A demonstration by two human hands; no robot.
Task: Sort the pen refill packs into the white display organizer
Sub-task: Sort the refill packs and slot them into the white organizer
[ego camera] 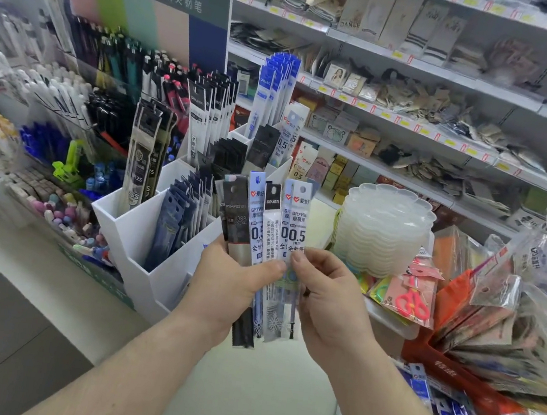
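**Thin, slick packs fanned in hand**

The left hand clamps a fan of packs at mid-length, thumb pressed across their fronts. The right hand pinches the rightmost pack between thumb and forefinger. They look light, flexible and slippery; a pinch low on one edge should slide one free. Beyond, the organizer stands at the counter's edge, its front compartments part-filled.

Holding up five refill packs fanned between two hands: left hand, right hand. Standing far left, one white organizer. Sitting right, one stack of clear trays and one red pair of scissors.
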